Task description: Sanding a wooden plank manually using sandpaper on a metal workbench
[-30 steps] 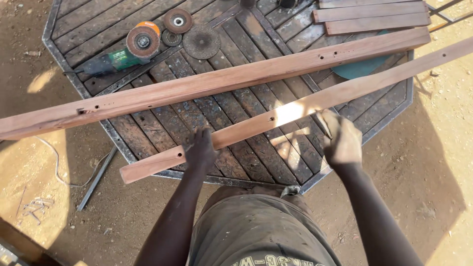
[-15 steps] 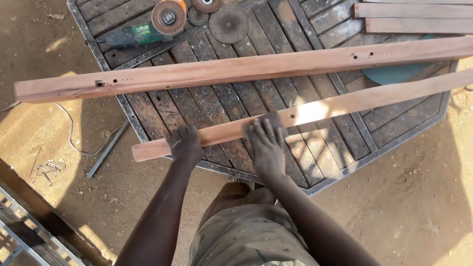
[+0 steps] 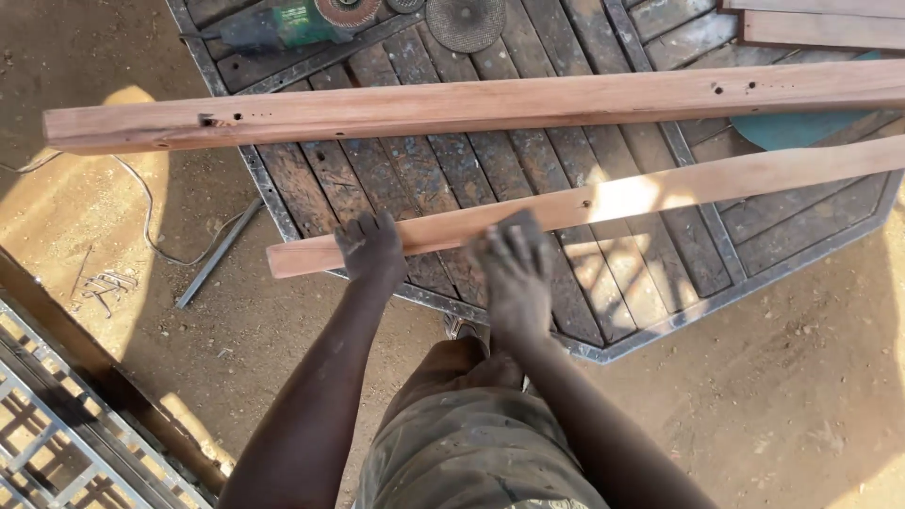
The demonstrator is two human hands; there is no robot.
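Head view showed both hands on the near slat (image 3: 660,193) — left hand (image 3: 370,247) gripping it, right hand (image 3: 516,264) pressed flat — on the surface (image 3: 660,330).

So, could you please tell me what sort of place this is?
Probably an outdoor woodworking yard: bare dirt ground, wooden planks across a slatted table, and an angle grinder.

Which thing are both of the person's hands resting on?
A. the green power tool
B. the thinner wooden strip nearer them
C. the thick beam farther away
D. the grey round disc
B: the left hand and right hand both lie on the thinner wooden strip.
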